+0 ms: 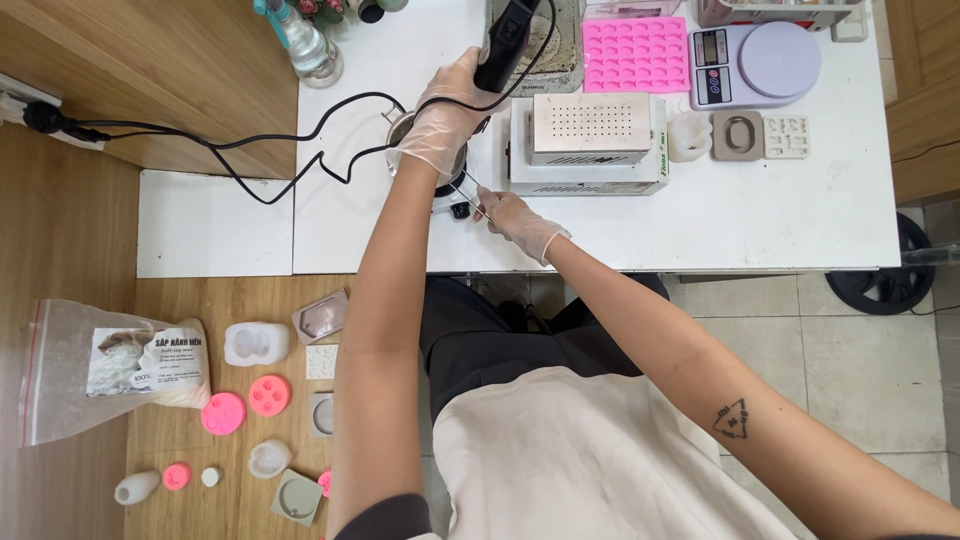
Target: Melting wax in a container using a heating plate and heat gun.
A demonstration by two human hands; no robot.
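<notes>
A gloved right hand point(518, 220) pinches the thin wire handle point(466, 190) of a small metal pot point(425, 150) just to its left. Beyond it, the gloved left hand point(440, 120), directly above the pot, grips a black corded tool point(508, 42) in a closed fist. A white hotplate point(590, 145) sits right of that hand.

Clear gloves, triangle forearm tattoo point(732, 418)
</notes>
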